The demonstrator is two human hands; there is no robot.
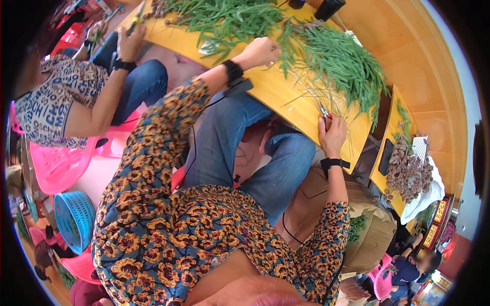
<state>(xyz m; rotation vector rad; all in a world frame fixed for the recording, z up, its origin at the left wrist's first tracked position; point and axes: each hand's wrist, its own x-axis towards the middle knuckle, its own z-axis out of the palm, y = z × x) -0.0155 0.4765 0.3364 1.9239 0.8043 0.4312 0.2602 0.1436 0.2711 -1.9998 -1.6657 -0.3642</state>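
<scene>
Gripping red-handled pliers [325, 114], the right hand [333, 135] is over the yellow bench [291, 113], right of the frame's centre. The pliers' long axis runs away from the hand, the metal tip aimed up and slightly left toward loose thin stems [312, 97]. The left hand [261, 52], upper centre, has its fingers curled and directed right; whether they pinch anything cannot be told. Just beyond it lie green sprigs [344, 64], the right-hand heap slanting from upper centre down to the right, its thin stems toward the lower left.

At the frame's left stands a blue slatted basket [75, 222], tilted, its contents unclear. At lower right, a cardboard box [375, 242] has green foliage [358, 228] showing at its left side; whether that lies inside cannot be told. A dark cup-like container [329, 8] stands at top, its inside hidden.
</scene>
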